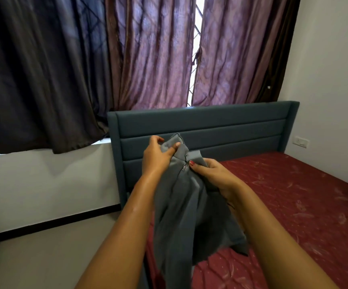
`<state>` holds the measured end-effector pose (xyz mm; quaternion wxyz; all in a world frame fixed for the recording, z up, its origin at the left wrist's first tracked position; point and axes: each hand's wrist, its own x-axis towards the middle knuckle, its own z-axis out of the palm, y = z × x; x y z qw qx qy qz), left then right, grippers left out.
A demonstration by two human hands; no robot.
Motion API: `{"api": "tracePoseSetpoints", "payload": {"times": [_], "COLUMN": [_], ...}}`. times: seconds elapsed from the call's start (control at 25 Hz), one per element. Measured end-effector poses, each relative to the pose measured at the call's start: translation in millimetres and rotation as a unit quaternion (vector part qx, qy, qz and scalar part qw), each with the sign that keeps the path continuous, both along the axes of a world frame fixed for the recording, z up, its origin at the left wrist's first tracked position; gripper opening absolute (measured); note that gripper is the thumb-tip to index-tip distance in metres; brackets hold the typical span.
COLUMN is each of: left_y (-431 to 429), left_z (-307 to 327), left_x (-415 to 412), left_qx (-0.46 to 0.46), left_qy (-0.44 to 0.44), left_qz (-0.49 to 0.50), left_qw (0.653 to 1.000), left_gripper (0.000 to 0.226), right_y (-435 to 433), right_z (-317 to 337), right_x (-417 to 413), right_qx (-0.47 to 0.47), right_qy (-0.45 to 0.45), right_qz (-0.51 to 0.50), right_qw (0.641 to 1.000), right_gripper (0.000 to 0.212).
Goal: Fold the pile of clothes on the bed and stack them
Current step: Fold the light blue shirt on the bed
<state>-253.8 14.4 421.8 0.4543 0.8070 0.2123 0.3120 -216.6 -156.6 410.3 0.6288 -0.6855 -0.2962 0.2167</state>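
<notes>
Both arms come up from the bottom of the frame & meet in the middle. L hand (pixel 156 156) is higher, fingers curled, thumb & fingers pinching the top edge of the gray cloth (pixel 181 205). R hand (pixel 214 176) is just below & to the right, fingers wrapped round the cloth next to the zip (pixel 184 164), thumb on top. The cloth hangs down btwn the arms, its low end over the near edge of the red bed (pixel 294 201). The headboard (pixel 221 126) is right behind the hands. Lots of red bed spreads to the right; floor (pixel 43 247) at lower left.
</notes>
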Motion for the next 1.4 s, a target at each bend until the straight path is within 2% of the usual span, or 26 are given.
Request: {"api": "tracePoseSetpoints", "payload": {"times": [0.08,0.16,0.24,0.32,0.36,0.48,0.6,0.72,0.8,0.96,1.08,1.2,1.4], "left_y": [-11,-26,-31,-32,-32,-41,-40,-20,-6,8,16,37,71], "left_z": [-17,-41,-57,-57,-55,-58,-71,-77,-77,-61,-41,-27,-18], "left_x": [-21,-38,-48,-63,-69,-81,-81,-77,-73,-54,-39,-26,-8], "left_qx": [0.043,0.053,-0.03,-0.155,-0.176,-0.098,-0.142,-0.131,-0.09,0.008,-0.023,-0.061,-0.06], "left_qy": [-0.015,-0.072,-0.129,-0.107,-0.085,-0.069,-0.106,-0.053,-0.022,0.022,0.057,0.072,0.114], "left_qz": [0.08,0.102,-0.041,-0.198,-0.244,-0.257,-0.237,-0.273,-0.274,-0.27,-0.34,-0.363,-0.385], "left_qw": [0.996,0.991,0.99,0.962,0.95,0.959,0.955,0.952,0.957,0.963,0.938,0.927,0.914], "left_gripper": [0.042,0.025,0.015,0.024,0.033,0.041,0.044,0.031,0.024,0.022,0.023,0.025,0.022], "right_y": [2,2,-3,-12,-15,-14,-10,-15,-17,-9,2,17,45], "right_z": [5,3,-2,-1,1,2,-6,-14,-20,-27,-19,-15,-13], "right_x": [-12,-23,-28,-33,-34,-31,-33,-30,-23,-9,-5,5,21], "right_qx": [0.004,0.004,-0.013,-0.033,-0.043,-0.059,-0.045,-0.023,-0.037,-0.088,-0.066,-0.036,-0.048], "right_qy": [-0.018,-0.012,0.007,0.031,0.033,-0.002,-0.033,-0.036,-0.02,-0.071,-0.116,-0.133,-0.14], "right_qz": [-0.004,-0.005,0.017,0.051,0.064,0.062,0.038,0.015,0.025,0.046,0.045,0.039,0.07], "right_qw": [1.0,1.0,1.0,0.998,0.996,0.996,0.998,0.999,0.999,0.993,0.99,0.99,0.986], "right_gripper": [0.018,0.019,0.02,0.022,0.023,0.023,0.029,0.033,0.033,0.024,0.013,0.022,0.033]}}
